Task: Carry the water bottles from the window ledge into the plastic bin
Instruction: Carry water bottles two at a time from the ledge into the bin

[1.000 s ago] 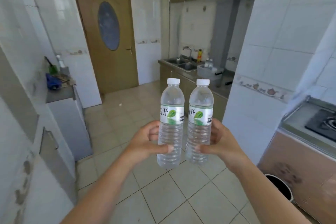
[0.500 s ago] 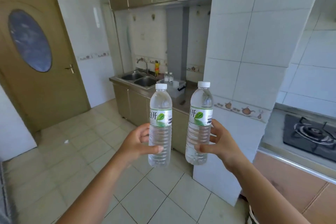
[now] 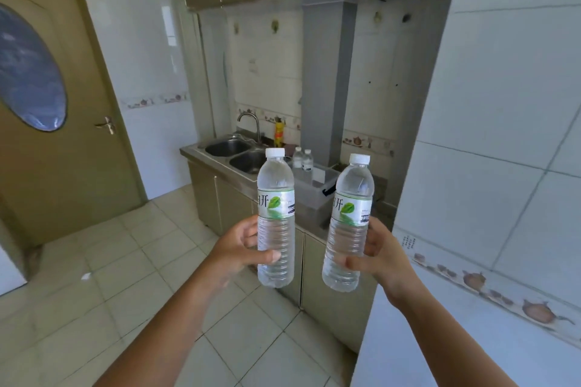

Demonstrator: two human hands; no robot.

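Observation:
I hold two clear water bottles upright in front of me, each with a white cap and a green-leaf label. My left hand [image 3: 240, 247] grips the left bottle [image 3: 276, 217] around its lower half. My right hand [image 3: 379, 253] grips the right bottle [image 3: 349, 223] the same way. Between and behind them, on the counter beside the sink, stands the clear plastic bin [image 3: 311, 190] with a black latch. Two small bottles [image 3: 302, 159] stand at its far end; I cannot tell whether they are inside it or behind it.
A steel double sink [image 3: 234, 152] with a tap sits on the counter to the left of the bin. A white tiled pillar [image 3: 503, 166] juts out on the right. A brown door [image 3: 63, 122] with an oval window is on the left. Tiled floor [image 3: 132, 261] lies ahead.
The view has closed in on the counter, sink and bin, which now look larger. The two bottles have drifted further apart. Both hands keep their grip.

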